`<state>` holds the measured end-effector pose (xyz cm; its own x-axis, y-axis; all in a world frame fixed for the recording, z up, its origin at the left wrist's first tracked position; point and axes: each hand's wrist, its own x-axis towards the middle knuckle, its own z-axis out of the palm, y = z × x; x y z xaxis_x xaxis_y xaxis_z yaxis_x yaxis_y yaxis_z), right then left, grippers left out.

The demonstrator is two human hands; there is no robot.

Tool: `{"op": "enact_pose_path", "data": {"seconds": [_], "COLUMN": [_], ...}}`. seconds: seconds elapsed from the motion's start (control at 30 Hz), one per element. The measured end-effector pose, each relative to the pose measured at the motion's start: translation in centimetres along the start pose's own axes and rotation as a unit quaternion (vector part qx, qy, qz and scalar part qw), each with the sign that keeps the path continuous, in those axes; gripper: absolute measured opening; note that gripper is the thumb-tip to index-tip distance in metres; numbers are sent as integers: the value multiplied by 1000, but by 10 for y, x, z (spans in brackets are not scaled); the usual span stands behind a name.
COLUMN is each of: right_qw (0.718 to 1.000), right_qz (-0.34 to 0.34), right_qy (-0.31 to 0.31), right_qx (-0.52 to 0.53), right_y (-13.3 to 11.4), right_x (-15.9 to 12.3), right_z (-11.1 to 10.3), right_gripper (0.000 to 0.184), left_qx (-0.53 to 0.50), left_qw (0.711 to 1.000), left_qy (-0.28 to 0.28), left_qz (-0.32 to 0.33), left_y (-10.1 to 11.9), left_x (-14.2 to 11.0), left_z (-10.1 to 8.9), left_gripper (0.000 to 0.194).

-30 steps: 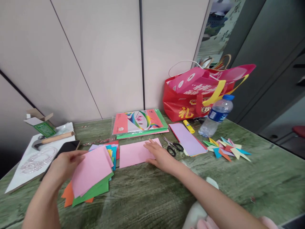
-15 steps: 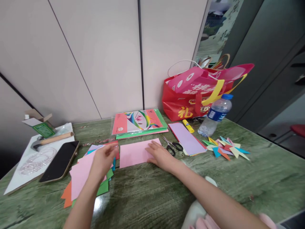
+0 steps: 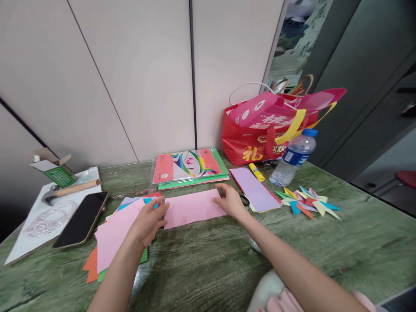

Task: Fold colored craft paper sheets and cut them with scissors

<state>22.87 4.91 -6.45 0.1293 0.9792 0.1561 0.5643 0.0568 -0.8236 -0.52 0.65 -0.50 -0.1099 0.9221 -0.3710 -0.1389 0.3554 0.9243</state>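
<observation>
A pink sheet of paper (image 3: 191,210) lies flat on the table, wider than it is tall. My left hand (image 3: 147,223) is at its left edge, fingers apart, the fingertips at or just beside the paper. At the opposite edge is my right hand (image 3: 231,203), thumb and forefinger spread along the sheet's right side. Under and beside my left forearm lies a fanned stack of coloured paper (image 3: 113,234), pink on top. Scissors (image 3: 244,199) lie behind my right hand, which hides all but part of a black handle.
Behind the sheet is a packet of coloured paper (image 3: 188,167). To the right are purple strips (image 3: 255,188), a glue stick (image 3: 256,172), a water bottle (image 3: 294,158), folded paper pieces (image 3: 308,201) and a red bag (image 3: 250,138). A phone (image 3: 82,221) and hammer (image 3: 71,190) lie left.
My right hand has slid rightward from the top of the pink sheet to its right edge, covering most of the scissors. My left hand has moved right to the sheet's left edge.
</observation>
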Motion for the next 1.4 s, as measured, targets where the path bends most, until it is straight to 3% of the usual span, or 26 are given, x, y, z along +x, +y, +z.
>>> {"op": "enact_pose_path", "data": {"seconds": [0.2,0.43,0.5,0.53,0.6,0.67,0.73,0.77,0.83,0.93,1.0,1.2,1.4], "right_qw": [993,985,981,968,941,919,902,899,919,969,985,990,988], "right_qz": [41,-52,-107,-179,-227,-178,-89,-59,-27,-31,-54,-102,-101], "right_qy": [-11,-73,-48,-22,91,184,227,222,149,39,14,-25,-50], "right_qx": [111,147,157,176,233,298,357,372,364,242,164,97,103], "right_y": [3,-17,-29,-35,-42,-43,-38,-35,-28,-23,-23,-29,-32], "right_x": [1,-10,-15,-17,-19,-16,-12,-10,-9,-10,-13,-19,-23], "right_z": [9,-3,-13,-19,-28,-32,-32,-30,-24,-15,-11,-8,-6], "right_gripper": [50,16,15,17,19,20,24,25,26,20,15,13,13], "left_qx": [4,1,-18,-32,-64,-91,-105,-103,-90,-74,-81,-105,-63], "left_qw": [1000,1000,1000,999,998,994,991,992,992,991,989,982,990], "left_qy": [-11,-5,-18,-19,4,35,36,24,-18,-85,-117,-157,-126], "left_qz": [3,-2,3,8,26,48,68,76,85,67,34,5,-9], "left_y": [-1,-2,-1,0,2,4,5,4,4,3,3,4,-1], "left_x": [-2,-3,-3,-3,-3,-3,-2,-3,-4,-8,-12,-18,-15], "left_z": [2,3,4,5,6,7,7,7,8,12,16,24,21], "left_gripper": [52,46,39,34,24,20,22,23,25,31,37,53,59]}}
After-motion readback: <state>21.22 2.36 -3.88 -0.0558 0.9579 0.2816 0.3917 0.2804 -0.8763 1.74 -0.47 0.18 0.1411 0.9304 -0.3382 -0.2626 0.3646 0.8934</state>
